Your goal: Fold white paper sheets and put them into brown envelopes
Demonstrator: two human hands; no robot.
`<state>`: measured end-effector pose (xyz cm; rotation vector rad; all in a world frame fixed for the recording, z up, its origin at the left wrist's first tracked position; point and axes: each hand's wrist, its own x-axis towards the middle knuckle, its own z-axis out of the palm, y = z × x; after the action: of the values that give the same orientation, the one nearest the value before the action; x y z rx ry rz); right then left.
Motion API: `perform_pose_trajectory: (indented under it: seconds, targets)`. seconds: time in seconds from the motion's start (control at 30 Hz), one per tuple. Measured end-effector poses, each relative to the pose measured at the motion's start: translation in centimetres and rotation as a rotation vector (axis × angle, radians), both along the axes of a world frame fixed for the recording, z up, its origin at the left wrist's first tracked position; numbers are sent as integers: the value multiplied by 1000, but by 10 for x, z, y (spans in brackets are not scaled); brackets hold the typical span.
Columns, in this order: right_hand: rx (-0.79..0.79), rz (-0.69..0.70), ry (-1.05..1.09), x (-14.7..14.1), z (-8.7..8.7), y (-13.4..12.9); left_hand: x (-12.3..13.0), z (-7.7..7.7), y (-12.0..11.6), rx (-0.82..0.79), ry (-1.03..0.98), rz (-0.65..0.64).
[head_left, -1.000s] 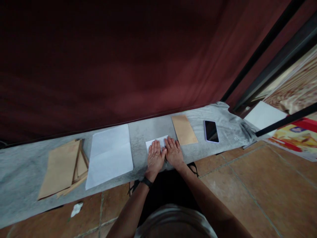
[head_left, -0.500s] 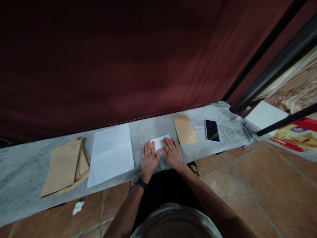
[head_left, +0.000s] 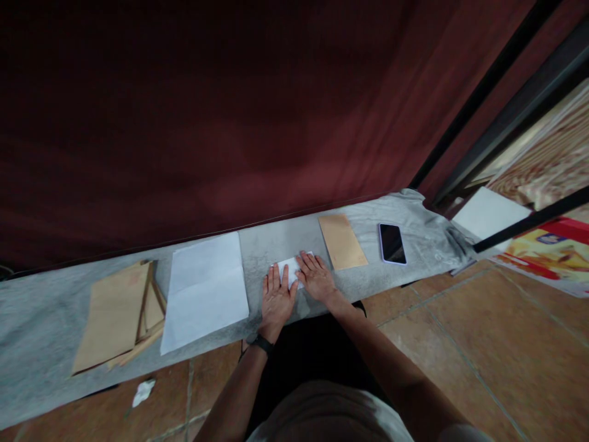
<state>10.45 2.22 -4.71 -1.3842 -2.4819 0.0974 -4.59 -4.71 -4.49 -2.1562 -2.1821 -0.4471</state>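
Nearest, the left hand (head_left: 278, 302) and right hand (head_left: 317, 280) lie open and flat, gripping nothing, on the small white paper (head_left: 291, 267) at 12 o'clock. Light, even pressure outward should smooth it without skewing. From it, white sheets (head_left: 207, 288) lie at 9 o'clock, a kraft envelope (head_left: 343, 242) at 2, a phone (head_left: 392, 244) farther, near 3.

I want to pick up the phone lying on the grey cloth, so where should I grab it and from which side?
Probably best to grip the phone by its two long edges, right hand coming from above: it lies flat, screen up, longer than wide, with cloth bare along both sides.
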Motion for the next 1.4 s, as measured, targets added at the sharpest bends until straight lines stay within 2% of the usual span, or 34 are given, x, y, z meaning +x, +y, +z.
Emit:
perform_pose_trajectory:
  seconds: [0.23, 0.3, 0.43, 0.53, 0.83, 0.9, 1.07, 1.2, 1.4]
  targets:
    - [-17, -76, 25, -3, 5, 5, 2, 3, 0, -11, -11, 15]
    - [-1, -76, 44, -2, 6, -6, 2, 5, 0, -24, -7, 19]
    - [26, 24, 63, 7, 2, -40, 2, 4, 0, -53, 5, 10]
    - [49, 24, 56, 18, -3, -61, 2, 2, 0, -55, 5, 17]
    - [78, -38, 47, 30, -2, -68, 2, 2, -6, -31, -19, 24]
    - [80, -35, 45, 29, -1, -68, 2, 4, -16, -20, -14, -24]
    - [79, -22, 42, 31, -2, -70, -2, 9, -45, -38, 12, -309]
    - [87, -12, 42, 32, -3, -70, -6, 10, -55, -68, 33, -347]
    - [86, -6, 23, 33, -5, -69, -6, 12, -54, -114, 76, -352]
